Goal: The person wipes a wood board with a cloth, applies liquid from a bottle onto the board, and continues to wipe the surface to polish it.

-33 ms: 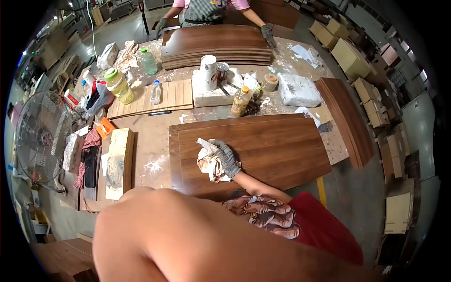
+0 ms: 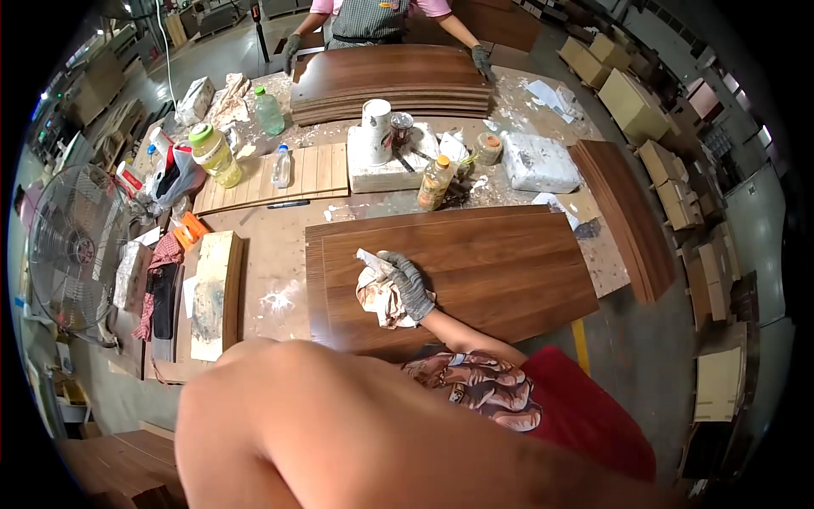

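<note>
My right hand [image 2: 409,288], in a grey glove, is closed around a crumpled, stained cloth [image 2: 379,299]. A pale, narrow strip [image 2: 373,260] pokes out past the fingers; its kind is unclear. Hand and cloth rest on the left half of a dark brown wood-grain panel [image 2: 500,263] lying flat on the worktable [image 2: 275,271]. My bare, bent left arm [image 2: 356,416] looms across the bottom of the picture, very close to the camera. The left hand itself does not show.
Across the table, a person's gloved hands [image 2: 481,61] touch stacked brown panels [image 2: 390,85]. Between us stand a juice bottle [image 2: 434,184], a white cylinder [image 2: 376,131] and a foam block [image 2: 540,161]. A wooden block [image 2: 215,293] and a fan [image 2: 78,246] are left; more panels [image 2: 623,216] lie right.
My left arm has shifted slightly to the right near the camera. The right hand and cloth look unmoved.
</note>
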Demonstrator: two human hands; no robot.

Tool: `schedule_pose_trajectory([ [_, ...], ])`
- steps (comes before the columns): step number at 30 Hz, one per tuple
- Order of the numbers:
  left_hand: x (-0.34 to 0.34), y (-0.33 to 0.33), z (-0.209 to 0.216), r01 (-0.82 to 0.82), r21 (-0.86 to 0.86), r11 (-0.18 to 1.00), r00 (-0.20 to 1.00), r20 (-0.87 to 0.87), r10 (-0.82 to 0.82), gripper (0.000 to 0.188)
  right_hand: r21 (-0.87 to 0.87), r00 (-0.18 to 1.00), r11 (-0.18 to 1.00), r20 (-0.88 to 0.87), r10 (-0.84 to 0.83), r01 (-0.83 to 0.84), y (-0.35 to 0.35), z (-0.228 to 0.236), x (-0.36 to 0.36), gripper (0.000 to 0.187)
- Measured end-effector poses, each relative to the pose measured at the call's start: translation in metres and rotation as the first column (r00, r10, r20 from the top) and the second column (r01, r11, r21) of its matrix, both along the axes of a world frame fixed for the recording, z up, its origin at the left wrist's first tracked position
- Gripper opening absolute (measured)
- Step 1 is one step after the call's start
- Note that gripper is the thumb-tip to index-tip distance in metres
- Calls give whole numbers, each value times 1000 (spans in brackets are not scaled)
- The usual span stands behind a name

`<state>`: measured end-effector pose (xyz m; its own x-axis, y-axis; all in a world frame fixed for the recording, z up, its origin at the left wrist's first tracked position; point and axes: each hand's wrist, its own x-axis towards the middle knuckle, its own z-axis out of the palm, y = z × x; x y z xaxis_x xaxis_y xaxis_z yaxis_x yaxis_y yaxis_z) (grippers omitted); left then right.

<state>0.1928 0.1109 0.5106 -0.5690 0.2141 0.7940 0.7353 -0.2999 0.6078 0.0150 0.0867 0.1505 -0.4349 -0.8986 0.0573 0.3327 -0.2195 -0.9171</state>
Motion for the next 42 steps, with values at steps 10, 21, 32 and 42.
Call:
schedule_pose_trajectory([
  [10,6,-9,-6,44,-9,999,999,-32,-44,21,31,999,1000,43,4,-5,3,4,-4,38],
  [21,21,-33,-10,88,8,996,992,-89,-87,21,-11,998,1000,55,-14,14,1,1,-1,36],
  [32,18,-35,-27,80,52,995,996,-50,-77,21,-44,999,999,-45,6,-8,3,-3,-4,46],
  [42,23,-18,-49,-51,54,997,996,81,47,21,40,999,999,48,25,-27,5,15,3,39],
])
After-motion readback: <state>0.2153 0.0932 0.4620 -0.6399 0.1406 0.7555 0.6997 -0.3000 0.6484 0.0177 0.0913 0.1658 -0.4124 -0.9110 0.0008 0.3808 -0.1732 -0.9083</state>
